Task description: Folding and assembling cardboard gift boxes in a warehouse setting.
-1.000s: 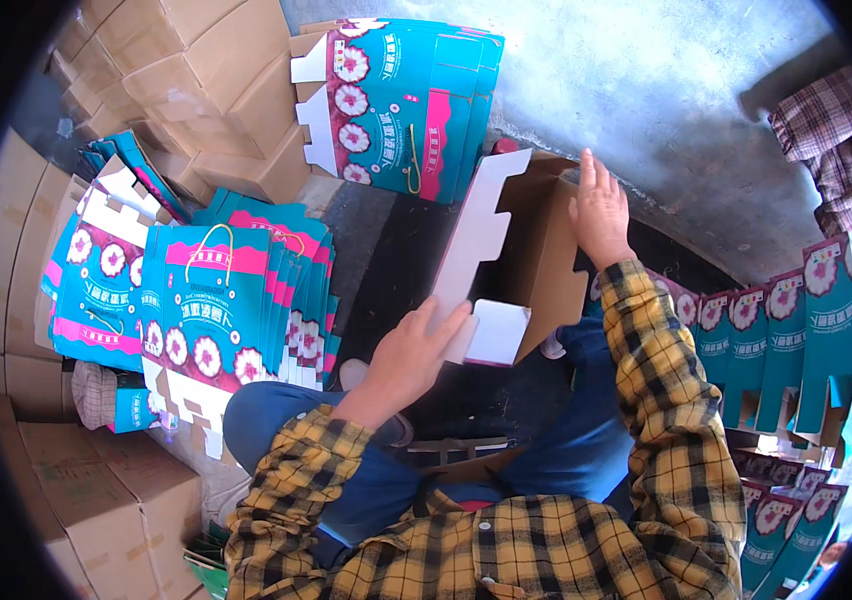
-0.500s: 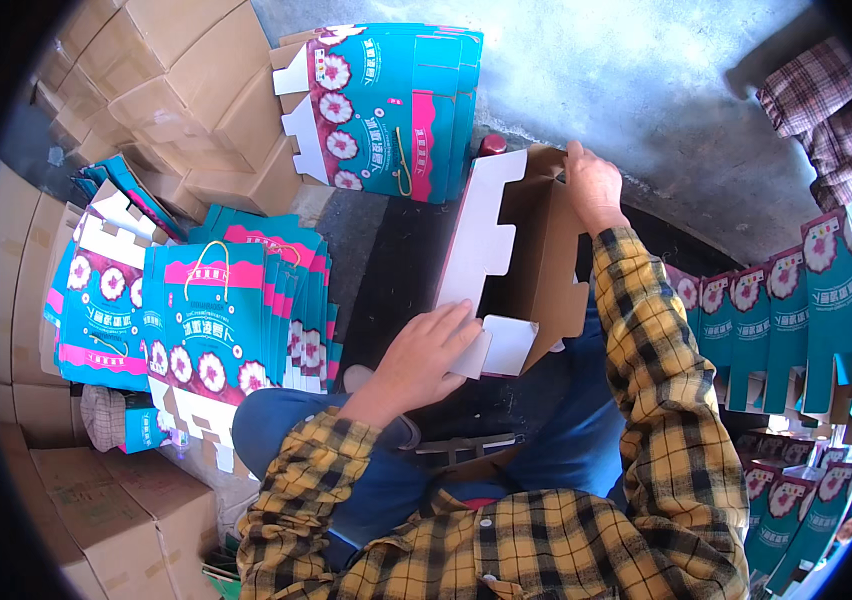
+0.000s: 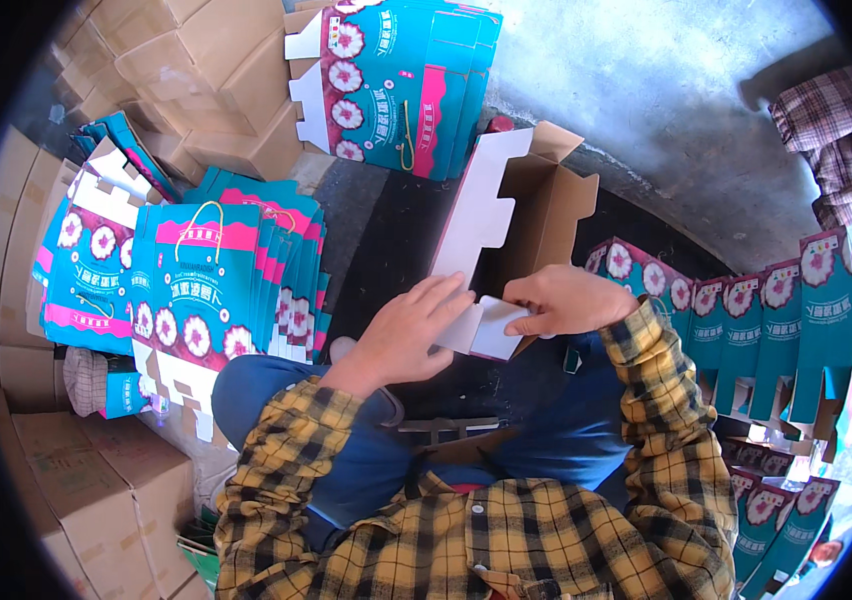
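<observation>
Both hands meet at the near end of the carton (image 3: 531, 215), whose long axis runs far from them: left hand (image 3: 411, 330) and right hand (image 3: 561, 300) pinch its white flap (image 3: 491, 330).

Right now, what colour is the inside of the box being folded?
Plain brown cardboard inside the box, with white flaps; the head view shows it.

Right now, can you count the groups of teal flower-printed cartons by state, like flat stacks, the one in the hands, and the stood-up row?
Flat stacks of teal cartons: 3, one at the top, one in the middle left, one at the far left
Half-folded carton held by the left hand and right hand: 1
Rows of stood-up cartons: 1
Total: 5 groups
</observation>
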The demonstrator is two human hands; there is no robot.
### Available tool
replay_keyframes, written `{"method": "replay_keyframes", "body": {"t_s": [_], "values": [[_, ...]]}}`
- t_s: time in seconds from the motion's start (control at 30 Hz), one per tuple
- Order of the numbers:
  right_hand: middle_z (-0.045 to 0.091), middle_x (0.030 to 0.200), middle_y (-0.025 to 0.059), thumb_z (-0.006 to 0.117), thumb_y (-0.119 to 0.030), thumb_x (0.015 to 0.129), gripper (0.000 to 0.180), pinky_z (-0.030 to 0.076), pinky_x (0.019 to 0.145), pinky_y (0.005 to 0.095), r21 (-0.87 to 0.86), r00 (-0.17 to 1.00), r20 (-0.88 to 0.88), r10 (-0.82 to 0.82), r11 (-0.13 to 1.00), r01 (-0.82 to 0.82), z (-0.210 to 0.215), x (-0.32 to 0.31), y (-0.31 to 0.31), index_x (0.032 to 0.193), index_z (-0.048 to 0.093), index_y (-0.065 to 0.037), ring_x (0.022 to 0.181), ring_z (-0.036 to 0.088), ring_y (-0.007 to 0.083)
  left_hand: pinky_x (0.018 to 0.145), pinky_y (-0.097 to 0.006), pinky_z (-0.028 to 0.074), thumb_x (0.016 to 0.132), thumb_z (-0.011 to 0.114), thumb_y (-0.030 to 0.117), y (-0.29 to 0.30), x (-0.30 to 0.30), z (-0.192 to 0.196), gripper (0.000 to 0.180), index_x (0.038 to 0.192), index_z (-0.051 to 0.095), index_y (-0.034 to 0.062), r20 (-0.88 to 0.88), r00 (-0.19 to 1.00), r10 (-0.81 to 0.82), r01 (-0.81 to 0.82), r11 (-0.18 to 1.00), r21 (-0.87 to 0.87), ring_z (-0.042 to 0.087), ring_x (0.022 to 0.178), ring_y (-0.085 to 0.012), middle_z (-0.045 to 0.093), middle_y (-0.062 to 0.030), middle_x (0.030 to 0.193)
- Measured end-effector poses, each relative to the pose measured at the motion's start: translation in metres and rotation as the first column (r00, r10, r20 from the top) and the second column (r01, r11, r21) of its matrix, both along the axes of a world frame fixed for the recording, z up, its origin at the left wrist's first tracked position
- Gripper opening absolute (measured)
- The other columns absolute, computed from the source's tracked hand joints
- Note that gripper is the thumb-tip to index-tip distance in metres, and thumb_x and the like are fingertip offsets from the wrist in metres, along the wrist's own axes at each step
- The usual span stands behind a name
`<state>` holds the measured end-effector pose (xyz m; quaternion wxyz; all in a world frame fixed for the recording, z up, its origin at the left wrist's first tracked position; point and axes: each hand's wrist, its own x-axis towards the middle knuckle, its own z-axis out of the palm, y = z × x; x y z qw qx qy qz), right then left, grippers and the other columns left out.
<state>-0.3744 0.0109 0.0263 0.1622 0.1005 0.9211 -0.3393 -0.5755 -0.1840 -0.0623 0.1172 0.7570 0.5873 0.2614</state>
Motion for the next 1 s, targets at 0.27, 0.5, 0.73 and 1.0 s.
{"method": "replay_keyframes", "body": {"t_s": [0.27,0.5,0.73,1.0], "values": [[0.067,0.094,0.0140,0.070,-0.041,0.093,0.040,0.053,0.076,0.0447,-0.042,0.951,0.038,0.307,0.951,-0.306,-0.004,0.006,-0.019,0.091,0.070,-0.001,0.089,0.067,0.0376,0.116,-0.048,0.040,0.074,0.070,0.016,0.000,-0.001,0.006,0.079,0.150,0.049,0.0090,-0.005,0.999,-0.031,0.031,0.999,-0.039,0.045,0.141,-0.0387,0.043,-0.0199,0.155],[0.068,0.084,0.0127,0.073,-0.037,0.088,0.035,0.055,0.075,0.0455,0.066,0.946,-0.048,0.320,0.946,-0.317,-0.010,0.015,-0.033,0.088,0.073,-0.002,0.084,0.070,0.0351,0.121,-0.051,0.030,0.074,0.071,0.019,-0.001,-0.001,0.001,0.088,0.157,0.042,0.0119,-0.018,0.999,-0.048,0.046,0.991,-0.129,0.036,0.147,-0.0399,0.035,-0.0227,0.160],[0.068,0.082,0.0097,0.074,-0.035,0.088,0.032,0.057,0.070,0.0439,0.235,0.944,-0.065,0.323,0.924,-0.300,-0.010,0.021,-0.050,0.085,0.073,-0.003,0.082,0.071,0.0330,0.125,-0.054,0.022,0.074,0.079,0.033,-0.001,0.007,-0.004,0.098,0.160,0.036,0.0145,-0.066,0.996,-0.067,0.053,0.978,-0.201,0.025,0.154,-0.0402,0.025,-0.0235,0.166],[0.068,0.079,0.0126,0.072,-0.039,0.090,0.040,0.057,0.069,0.0441,0.173,0.933,-0.074,0.352,0.926,-0.336,-0.010,0.017,-0.058,0.084,0.072,0.000,0.078,0.071,0.0356,0.124,-0.056,0.022,0.070,0.086,0.038,-0.002,0.017,-0.010,0.106,0.161,0.035,0.0190,-0.132,0.991,0.023,-0.050,0.978,-0.204,0.025,0.154,-0.0400,0.025,-0.0234,0.166]]}}
